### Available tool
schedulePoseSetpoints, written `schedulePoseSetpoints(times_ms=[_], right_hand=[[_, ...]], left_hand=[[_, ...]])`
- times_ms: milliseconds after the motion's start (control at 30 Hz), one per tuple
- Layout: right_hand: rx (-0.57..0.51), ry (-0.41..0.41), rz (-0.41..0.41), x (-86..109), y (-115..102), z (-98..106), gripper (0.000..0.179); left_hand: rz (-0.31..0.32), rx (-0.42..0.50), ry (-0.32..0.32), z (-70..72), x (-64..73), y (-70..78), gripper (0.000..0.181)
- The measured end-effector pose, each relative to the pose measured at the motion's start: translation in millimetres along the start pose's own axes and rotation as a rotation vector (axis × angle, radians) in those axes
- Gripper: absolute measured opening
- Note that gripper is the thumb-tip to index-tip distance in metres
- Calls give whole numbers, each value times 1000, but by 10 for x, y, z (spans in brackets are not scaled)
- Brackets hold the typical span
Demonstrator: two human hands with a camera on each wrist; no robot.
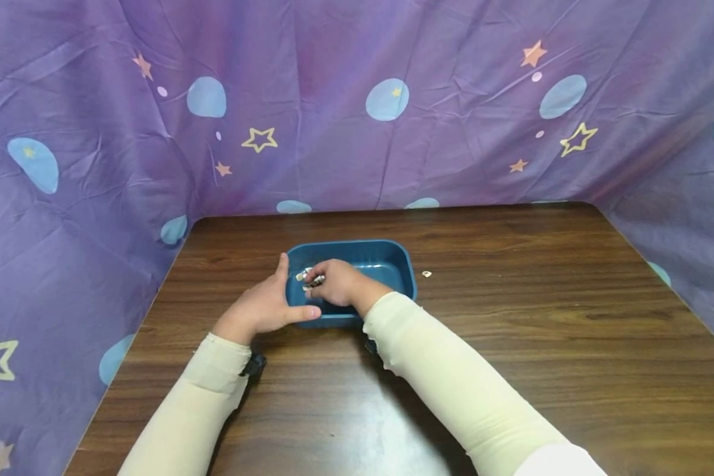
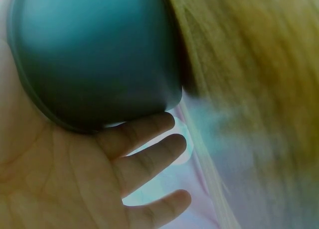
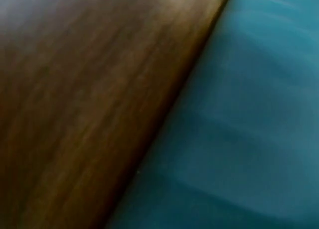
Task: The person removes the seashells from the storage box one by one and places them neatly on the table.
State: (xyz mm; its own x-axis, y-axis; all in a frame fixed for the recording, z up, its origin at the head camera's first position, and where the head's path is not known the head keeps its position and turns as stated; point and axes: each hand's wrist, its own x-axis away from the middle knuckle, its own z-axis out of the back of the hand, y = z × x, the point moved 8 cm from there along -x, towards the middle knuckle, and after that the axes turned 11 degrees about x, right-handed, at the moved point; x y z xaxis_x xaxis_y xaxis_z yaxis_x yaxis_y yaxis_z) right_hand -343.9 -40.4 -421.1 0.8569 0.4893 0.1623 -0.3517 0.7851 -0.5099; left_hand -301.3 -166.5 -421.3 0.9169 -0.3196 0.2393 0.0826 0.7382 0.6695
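A blue rectangular plastic tub sits on the table. My left hand lies against its left end, thumb stretched along the front wall and index finger up by the back corner. The left wrist view shows the palm against the tub and its other fingers extended. Down inside the left part of the tub, my right hand has curled fingers and pinches small pale pieces with dark marks. Their kind is too small to tell. The right wrist view shows only the tub wall and table, blurred, with no hand.
One small pale piece lies on the brown wooden table, right of the tub. A purple curtain with stars and blue spots hangs behind the table and along its sides.
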Motion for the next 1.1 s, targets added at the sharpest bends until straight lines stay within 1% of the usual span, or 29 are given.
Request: schedulePoseSetpoints(times_ms=[67, 200, 333, 400, 533, 733, 967, 1100], right_hand=[[30, -25, -3, 1, -3, -26, 32], [74, -48, -8, 0, -5, -55, 41], [94, -55, -8, -10, 1, -78, 42], [102, -56, -12, -15, 9, -85, 39], [114, -49, -25, -20, 29, -83, 27], [162, -25, -20, -13, 22, -55, 12], [169, -9, -20, -8, 22, -54, 6], [190, -2, -17, -13, 24, -52, 5]], left_hand=[[0, -3, 4, 3, 1, -1, 135], [8, -10, 8, 6, 3, -9, 136], [18, -8, 5, 3, 1, -22, 136], [18, -6, 4, 1, -1, -22, 136], [10, -7, 7, -2, -3, -9, 136], [3, -10, 21, 10, 1, 8, 137], [6, -4, 22, 12, 0, 7, 137], [7, -9, 22, 10, -7, 1, 137]])
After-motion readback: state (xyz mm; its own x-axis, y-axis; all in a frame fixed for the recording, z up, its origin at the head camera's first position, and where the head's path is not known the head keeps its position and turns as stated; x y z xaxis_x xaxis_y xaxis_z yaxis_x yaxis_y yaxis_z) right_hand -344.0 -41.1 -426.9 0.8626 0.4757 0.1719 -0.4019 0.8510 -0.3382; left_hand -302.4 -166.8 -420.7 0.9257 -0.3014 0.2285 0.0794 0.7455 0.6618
